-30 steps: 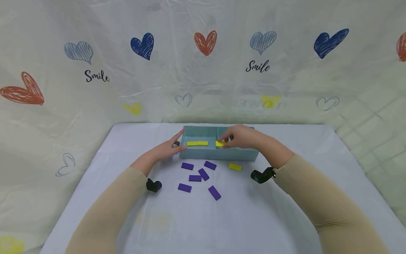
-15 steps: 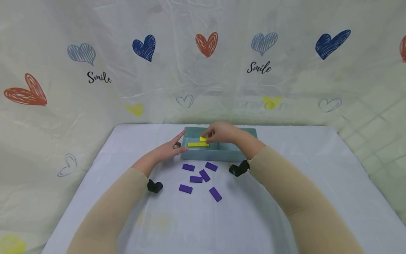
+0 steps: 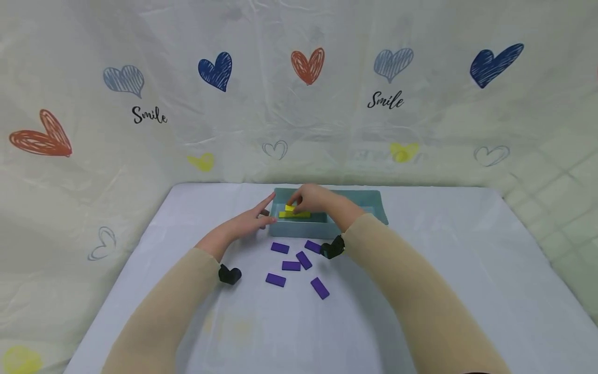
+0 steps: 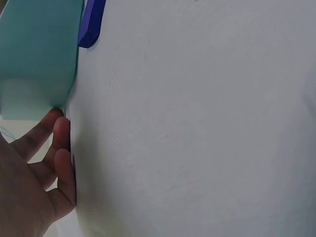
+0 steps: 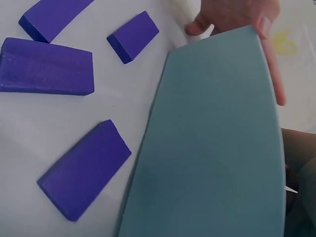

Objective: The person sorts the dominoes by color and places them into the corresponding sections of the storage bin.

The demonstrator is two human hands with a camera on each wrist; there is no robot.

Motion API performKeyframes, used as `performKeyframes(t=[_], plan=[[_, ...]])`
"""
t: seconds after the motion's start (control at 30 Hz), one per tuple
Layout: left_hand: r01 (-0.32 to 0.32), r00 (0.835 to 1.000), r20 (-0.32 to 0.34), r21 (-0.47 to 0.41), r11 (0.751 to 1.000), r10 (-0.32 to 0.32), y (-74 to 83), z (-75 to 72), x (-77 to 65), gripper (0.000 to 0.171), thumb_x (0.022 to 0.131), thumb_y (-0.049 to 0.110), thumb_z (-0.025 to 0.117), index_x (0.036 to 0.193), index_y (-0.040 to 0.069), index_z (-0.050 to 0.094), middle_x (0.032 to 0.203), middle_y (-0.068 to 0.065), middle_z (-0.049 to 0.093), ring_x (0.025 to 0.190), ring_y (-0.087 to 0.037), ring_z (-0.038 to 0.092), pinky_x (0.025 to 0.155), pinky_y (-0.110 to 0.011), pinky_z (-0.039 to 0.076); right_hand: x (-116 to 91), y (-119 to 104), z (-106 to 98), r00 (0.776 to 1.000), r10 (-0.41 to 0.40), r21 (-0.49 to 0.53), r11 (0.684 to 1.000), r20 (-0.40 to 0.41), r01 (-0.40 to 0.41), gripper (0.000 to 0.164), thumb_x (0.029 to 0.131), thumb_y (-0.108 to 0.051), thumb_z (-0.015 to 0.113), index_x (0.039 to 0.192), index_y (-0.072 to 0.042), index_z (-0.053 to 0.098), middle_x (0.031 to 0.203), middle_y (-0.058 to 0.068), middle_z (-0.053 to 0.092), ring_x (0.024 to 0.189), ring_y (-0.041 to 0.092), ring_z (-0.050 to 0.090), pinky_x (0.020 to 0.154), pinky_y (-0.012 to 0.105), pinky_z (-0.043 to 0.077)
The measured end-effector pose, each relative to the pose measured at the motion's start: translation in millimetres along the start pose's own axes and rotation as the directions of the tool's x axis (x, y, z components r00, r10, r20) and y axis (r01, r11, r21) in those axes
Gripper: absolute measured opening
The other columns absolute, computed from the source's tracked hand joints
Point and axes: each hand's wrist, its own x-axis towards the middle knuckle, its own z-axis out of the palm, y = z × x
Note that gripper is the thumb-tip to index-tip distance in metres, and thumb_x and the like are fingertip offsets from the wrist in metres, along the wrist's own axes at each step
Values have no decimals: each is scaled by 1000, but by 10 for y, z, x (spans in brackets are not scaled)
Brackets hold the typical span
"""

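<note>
A blue-green tray (image 3: 294,229) with a divider stands at the back of the table. In its left part lies a row of yellow blocks (image 3: 304,214) along the front wall. Just above and behind that row, my right hand (image 3: 314,197) pinches another yellow block (image 3: 289,208) between thumb and fingertips. My left hand (image 3: 245,222) is at the tray's left end, thumb at the near corner and index finger stretched along the end wall. In the left wrist view, the other fingers (image 4: 63,173) of this hand bend loosely beside the tray, close to the tabletop.
Several purple blocks (image 3: 291,266) lie scattered on the white table in front of the tray, one partly behind the right wrist's black camera (image 3: 333,248). A patterned white curtain (image 3: 252,104) hangs behind the table.
My right hand has carried the yellow block leftward from the divider to above the yellow row. A yellow block on the table is now hidden behind my right forearm. The left hand stays put.
</note>
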Motion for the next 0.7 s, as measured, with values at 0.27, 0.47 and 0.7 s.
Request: performKeyframes(t=[0.27, 0.47, 0.7], plan=[[-12, 1000, 0, -25, 1000, 12, -37, 10, 19, 72, 101, 47, 44, 154, 53, -4, 149, -14, 43, 115, -29, 58, 107, -60, 33, 150, -46, 135, 998, 52, -10, 999, -22, -52, 30, 95, -24, 69, 124, -19, 71, 106, 0, 65, 96, 19, 55, 88, 31, 49], [-24, 1000, -3, -27, 999, 24, -77, 14, 41, 73, 100, 49, 45, 154, 54, -4, 148, -13, 43, 113, -28, 58, 107, -59, 34, 240, -83, 198, 999, 33, -11, 999, -9, -33, 30, 95, -22, 68, 124, -16, 71, 113, 1, 67, 100, 17, 59, 93, 33, 50], [-30, 1000, -7, -31, 999, 30, -60, 2, 18, 73, 100, 48, 45, 155, 52, -3, 148, -14, 43, 113, -29, 58, 107, -58, 35, 281, -151, 238, 1000, 13, -57, 998, 9, -13, 30, 95, -21, 69, 123, -15, 71, 118, 1, 68, 107, 18, 62, 97, 35, 50]])
